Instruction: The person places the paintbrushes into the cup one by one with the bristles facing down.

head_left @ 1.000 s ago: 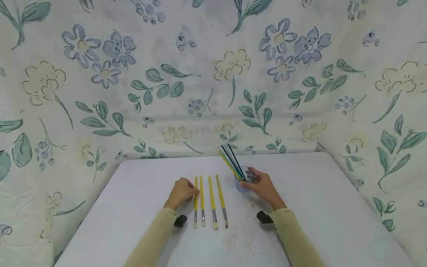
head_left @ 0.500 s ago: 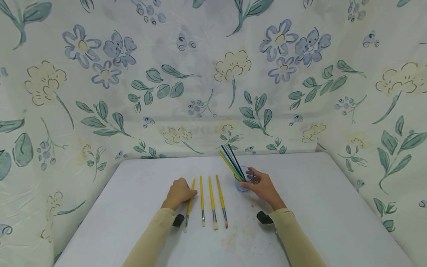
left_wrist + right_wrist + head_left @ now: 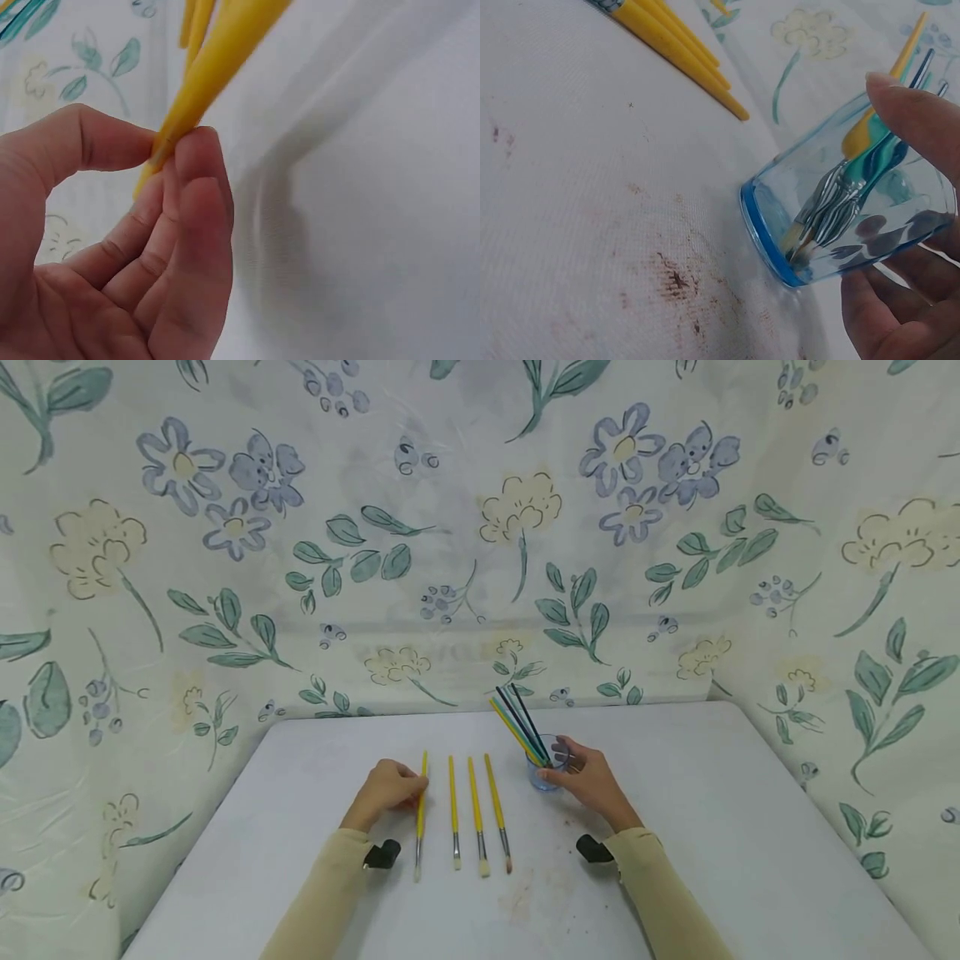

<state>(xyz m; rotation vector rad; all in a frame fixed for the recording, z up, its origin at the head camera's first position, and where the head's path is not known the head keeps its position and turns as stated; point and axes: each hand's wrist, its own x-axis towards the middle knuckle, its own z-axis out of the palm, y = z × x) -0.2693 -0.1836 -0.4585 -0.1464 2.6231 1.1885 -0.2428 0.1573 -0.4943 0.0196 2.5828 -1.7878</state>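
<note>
In the head view my left hand pinches a yellow-handled paintbrush partway along its handle, bristle end toward me. The left wrist view shows that handle between thumb and fingertips. To its right, three more yellow paintbrushes lie side by side on the table, bristles toward me. My right hand grips a clear glass with a blue base. Several brushes with yellow, teal and dark handles lean in it, bristles down, as the right wrist view shows.
The white tabletop has brownish stains in front of the glass. Behind and at both sides hangs a floral sheet. A black wrist device sits at my left cuff, another at the right.
My left hand has moved left with the leftmost paintbrush, which tilted and then came back nearly straight, farther from the other three. My right hand and the glass have stayed put.
</note>
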